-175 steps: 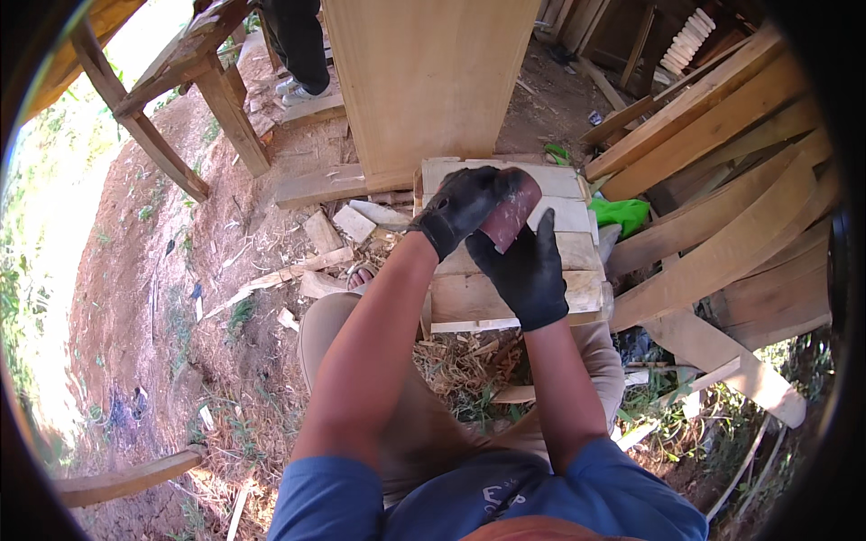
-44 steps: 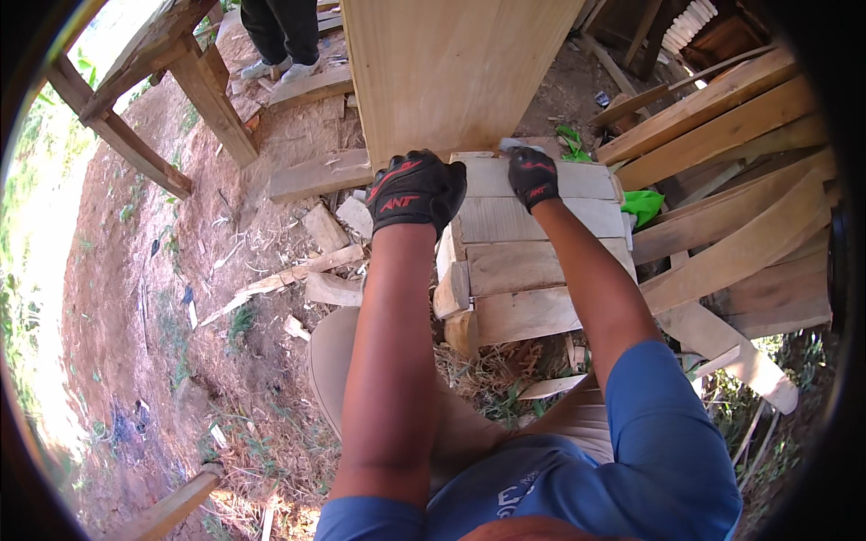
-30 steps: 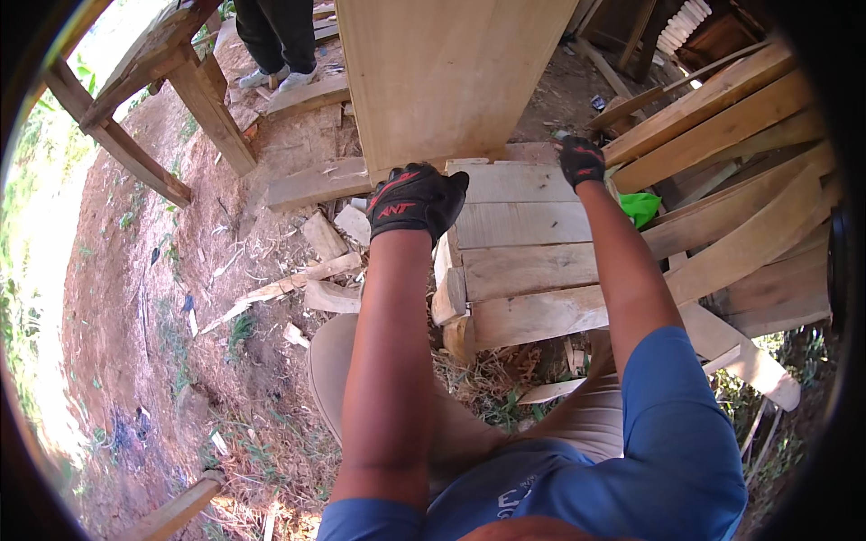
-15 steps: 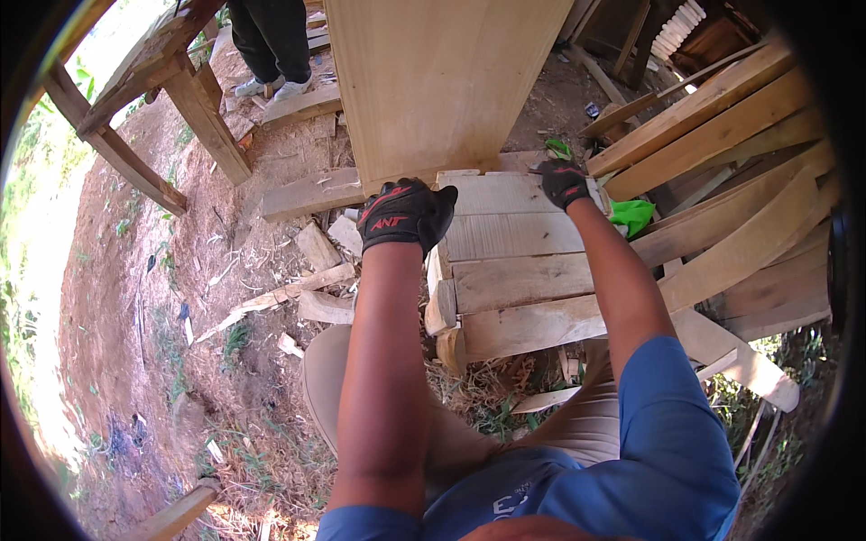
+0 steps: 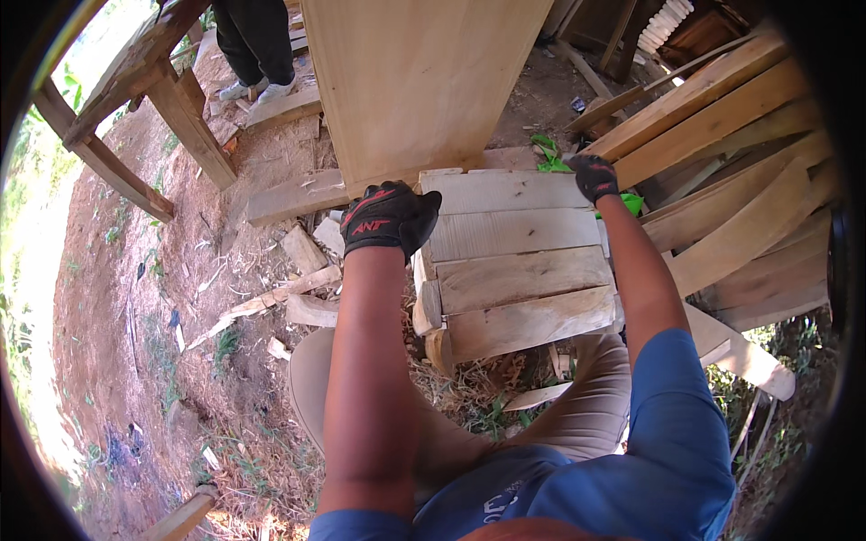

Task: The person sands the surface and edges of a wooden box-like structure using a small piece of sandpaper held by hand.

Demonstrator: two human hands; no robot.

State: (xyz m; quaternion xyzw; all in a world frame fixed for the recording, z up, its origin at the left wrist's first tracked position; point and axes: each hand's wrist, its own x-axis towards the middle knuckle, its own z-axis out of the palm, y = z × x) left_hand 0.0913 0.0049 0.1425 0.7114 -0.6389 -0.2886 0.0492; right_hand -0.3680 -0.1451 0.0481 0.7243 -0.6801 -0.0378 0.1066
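Observation:
My left hand (image 5: 390, 218), in a black glove with red marks, is closed at the near left corner of a large upright wooden panel (image 5: 415, 86). What lies under its fingers is hidden. Several short pale boards (image 5: 514, 230) lie side by side in front of me, just right of that hand, above my knees. By the far right end of these boards is my right hand (image 5: 595, 178), gloved alike. Its fingers look apart, with nothing visible between them. A bright green scrap (image 5: 631, 206) shows beside its wrist.
Long planks (image 5: 713, 108) are piled at the right. At the far left stands a rough wooden trestle (image 5: 185, 108). Another person's legs (image 5: 253, 45) are beyond it. Offcuts (image 5: 302, 248) and shavings litter the dirt on the left.
My right hand has moved right, from over the far boards to their right end, uncovering more of them. My left hand stays by the panel's corner. The whole view has shifted slightly.

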